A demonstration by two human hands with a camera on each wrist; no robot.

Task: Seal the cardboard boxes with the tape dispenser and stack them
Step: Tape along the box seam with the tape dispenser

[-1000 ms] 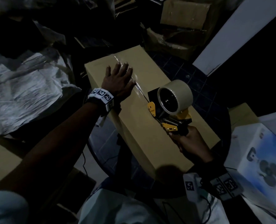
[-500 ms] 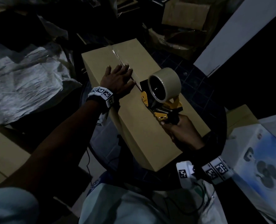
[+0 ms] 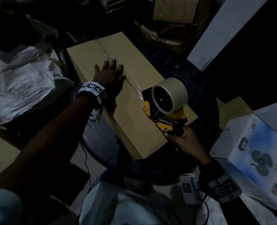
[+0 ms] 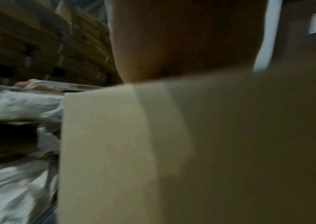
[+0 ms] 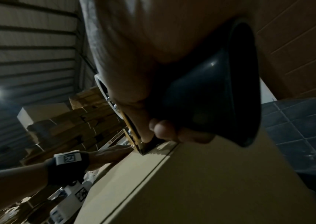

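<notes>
A long cardboard box (image 3: 126, 101) lies across the round dark table (image 3: 197, 88), one end near the far edge and the other reaching toward the near edge by my body. My left hand (image 3: 109, 75) lies flat on the box's top, toward its far half, fingers spread and straight, pressing down right over the middle seam (image 3: 102, 47) where the two flaps meet. My right hand (image 3: 187, 143) has its grip wrapped around the handle of the tape dispenser (image 3: 165, 108), fingers curled tight on it. The dispenser's front end touches the box top on the seam, nearer my side, well apart from my left fingers, and the tape roll (image 3: 169, 95) stands up above it. A shiny strip of tape (image 3: 132, 86) runs along the seam between my left hand and the dispenser. To the right of the table sits a white box with a fan picture (image 3: 254, 153), and crumpled grey sheeting (image 3: 19, 88) lies off to the left
</notes>
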